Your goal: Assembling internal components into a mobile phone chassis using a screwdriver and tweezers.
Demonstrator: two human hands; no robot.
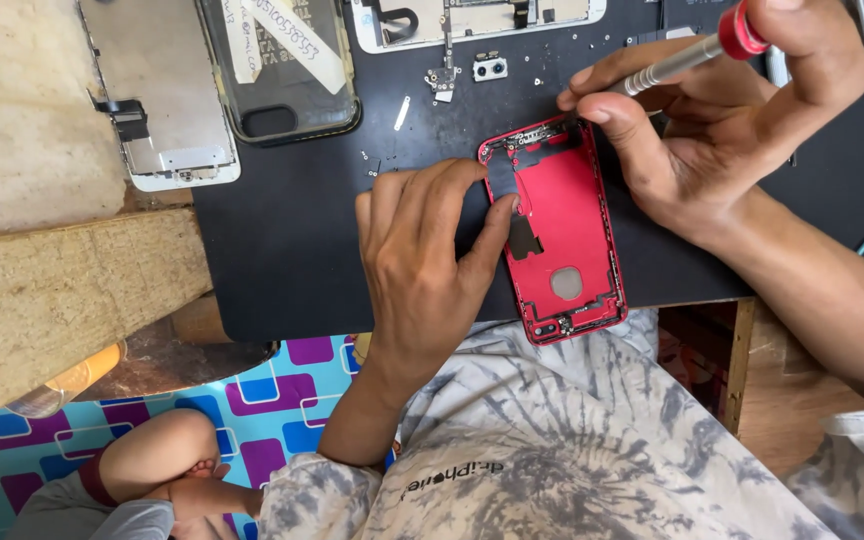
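Black matte work mat (pixel 292 260) covers the bench, laid over rough pale wooden planks (pixel 62 290) that run along its left edge. On the mat, near its front edge, lies the red metal phone housing (pixel 562 225), opened and emptied, inner face up, its long axis running away from the person and tilted slightly. The left hand (pixel 422 255) lies palm down on the mat against the housing's left side, fingers curled together, the thumb stretched over the left rim and pressing on the dark plate inside. The right hand (pixel 722 120) sits at the housing's upper right corner, thumb, index and middle fingers pinched round a slim silver screwdriver with a red cap (pixel 697 52); the shaft slants down to the left toward the top edge of the housing, and the tip is hidden behind the fingertips. Beyond the hands, small loose screws and a small silver camera bracket (pixel 490 68) are scattered on the mat. Further back rests a white-framed phone body with exposed internals (pixel 472 20), partly cut off by the top edge of view. To the upper left lie a clear phone case with strips of pale tape (pixel 282 65) and, beside it, a white display panel, back side up (pixel 157 95), overhanging the mat onto the wood. Below the bench, the person's grey tie-dye shirt (pixel 572 440) and a blue-and-purple patterned floor covering (pixel 272 400) are visible.
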